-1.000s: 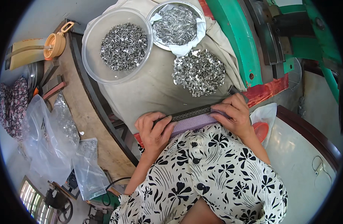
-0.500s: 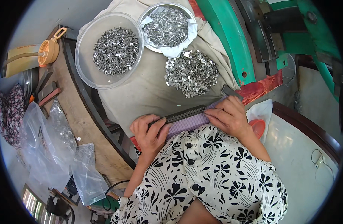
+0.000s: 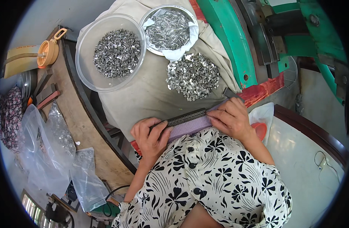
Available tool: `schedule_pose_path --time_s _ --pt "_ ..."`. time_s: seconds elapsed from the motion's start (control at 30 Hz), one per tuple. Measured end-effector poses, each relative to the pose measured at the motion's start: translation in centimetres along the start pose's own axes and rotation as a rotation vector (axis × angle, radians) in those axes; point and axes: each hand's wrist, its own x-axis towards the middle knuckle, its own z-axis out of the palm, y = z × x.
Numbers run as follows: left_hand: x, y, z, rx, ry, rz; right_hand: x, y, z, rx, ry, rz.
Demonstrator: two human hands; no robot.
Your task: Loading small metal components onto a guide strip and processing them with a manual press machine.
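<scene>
A long dark metal strip [image 3: 186,116] with a row of small pieces on it lies on a purple pad [image 3: 189,127] at the near edge of a beige cloth [image 3: 144,98]. My left hand [image 3: 150,135] grips the strip's left end, thumb on top. My right hand [image 3: 230,117] presses down on its right end. Just beyond the strip, a loose pile of small shiny metal pieces [image 3: 192,76] sits on the cloth. My lap in a black-and-white flowered garment [image 3: 212,178] fills the foreground.
A clear plastic bowl [image 3: 85,74] and a metal bowl [image 3: 191,21], both holding metal pieces, stand at the back. A green machine frame [image 3: 227,41] rises at right. Clear plastic bags [image 3: 49,152] lie at left. An orange cup [image 3: 47,53] sits far left.
The view has shifted slightly. Both hands stay on the strip; my left hand has slid a little along its left end.
</scene>
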Motion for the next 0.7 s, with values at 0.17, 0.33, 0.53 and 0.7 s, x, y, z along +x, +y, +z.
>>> schedule_pose_path --time_s 0.17,0.33,0.53,0.7 --pt "0.2 0.0 -0.1 -0.001 -0.018 -0.015 0.5 -0.1 -0.1 -0.02 -0.013 -0.018" --pt "0.3 0.1 -0.2 -0.003 -0.034 -0.03 1.1 -0.2 -0.3 -0.041 -0.051 -0.039" --pt "0.5 0.0 -0.2 0.003 -0.041 -0.017 1.8 -0.3 -0.2 -0.084 -0.125 -0.099" --pt "0.6 0.1 -0.2 -0.007 -0.048 -0.035 2.7 -0.2 -0.6 -0.127 -0.202 -0.172"
